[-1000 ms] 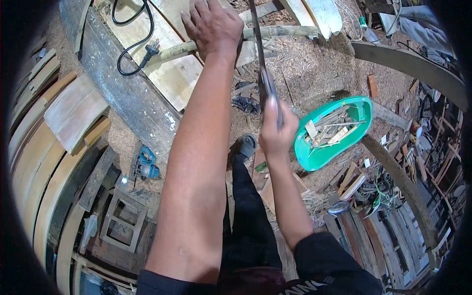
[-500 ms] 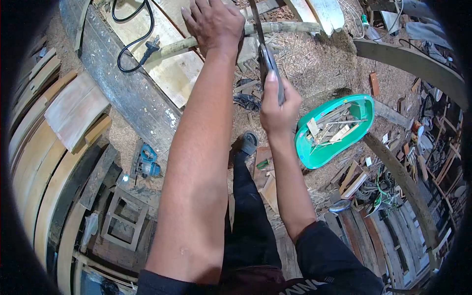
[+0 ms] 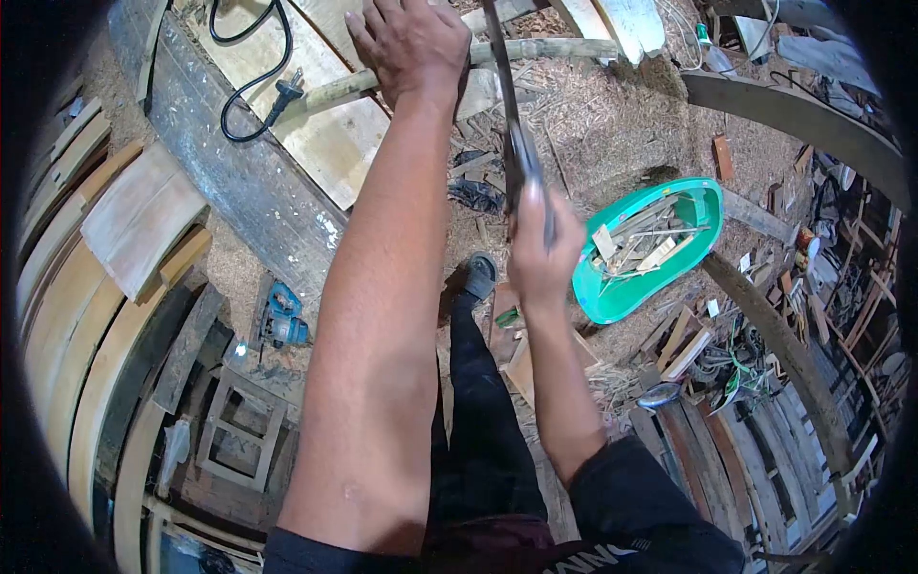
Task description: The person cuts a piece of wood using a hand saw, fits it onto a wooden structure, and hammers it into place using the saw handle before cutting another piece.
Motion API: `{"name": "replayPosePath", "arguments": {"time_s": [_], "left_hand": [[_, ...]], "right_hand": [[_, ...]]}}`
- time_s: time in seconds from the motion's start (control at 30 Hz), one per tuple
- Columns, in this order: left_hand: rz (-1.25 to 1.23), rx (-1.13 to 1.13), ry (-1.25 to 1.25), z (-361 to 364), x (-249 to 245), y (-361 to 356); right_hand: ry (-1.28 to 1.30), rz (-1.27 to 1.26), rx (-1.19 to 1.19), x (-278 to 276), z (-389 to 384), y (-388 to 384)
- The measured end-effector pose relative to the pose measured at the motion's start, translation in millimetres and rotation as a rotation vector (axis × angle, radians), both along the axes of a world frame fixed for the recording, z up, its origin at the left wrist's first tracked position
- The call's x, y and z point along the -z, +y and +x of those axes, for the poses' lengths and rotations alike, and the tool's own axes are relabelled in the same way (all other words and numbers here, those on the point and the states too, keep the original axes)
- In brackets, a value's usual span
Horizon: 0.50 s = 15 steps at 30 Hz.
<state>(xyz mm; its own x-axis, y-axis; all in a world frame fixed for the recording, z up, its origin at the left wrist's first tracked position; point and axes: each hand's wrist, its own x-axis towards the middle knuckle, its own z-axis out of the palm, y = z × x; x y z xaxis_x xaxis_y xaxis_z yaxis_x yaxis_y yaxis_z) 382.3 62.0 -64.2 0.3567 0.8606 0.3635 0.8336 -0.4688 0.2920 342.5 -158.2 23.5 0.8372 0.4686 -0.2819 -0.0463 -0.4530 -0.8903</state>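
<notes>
Pole (image 3: 564, 50): long, narrow, pale; runs across the upper view, left end over pale boards, middle under the left hand, right end beside a white-edged piece of wood (image 3: 631, 29). Surroundings, largest first. Ground (image 3: 612, 129): strewn with shavings and chips. Dark board (image 3: 229, 182): wide, scuffed, paint-flecked, slanting down along the left side of the pale boards (image 3: 339, 143). Green tub (image 3: 612, 306): on the ground, right of the right hand and apart from it; contains wood scraps (image 3: 655, 249). Saw (image 3: 507, 86): dark, narrow blade seen nearly edge-on, crossing the pole in view just right of the left hand; contact with it cannot be told. Left hand (image 3: 411, 43): back up, laid over the pole, fingers slightly spread; thumb and underside hidden. Right hand (image 3: 545, 249): closed around the saw's grey handle, thumb along its top; outline blurred. Black cord (image 3: 287, 43): looped over the pale boards. Blue power tool (image 3: 285, 320): on the ground, below the dark board in view. Plug (image 3: 289, 91): on the cord's end, close to the pole's left end.
</notes>
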Motion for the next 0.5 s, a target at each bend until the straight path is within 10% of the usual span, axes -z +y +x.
{"name": "replayPosePath", "arguments": {"time_s": [0.5], "left_hand": [[-0.121, 0.124, -0.040, -1.9, -4.5, -1.3]], "right_hand": [[0.087, -0.046, 0.037, -16.8, 1.5, 11.5]]}}
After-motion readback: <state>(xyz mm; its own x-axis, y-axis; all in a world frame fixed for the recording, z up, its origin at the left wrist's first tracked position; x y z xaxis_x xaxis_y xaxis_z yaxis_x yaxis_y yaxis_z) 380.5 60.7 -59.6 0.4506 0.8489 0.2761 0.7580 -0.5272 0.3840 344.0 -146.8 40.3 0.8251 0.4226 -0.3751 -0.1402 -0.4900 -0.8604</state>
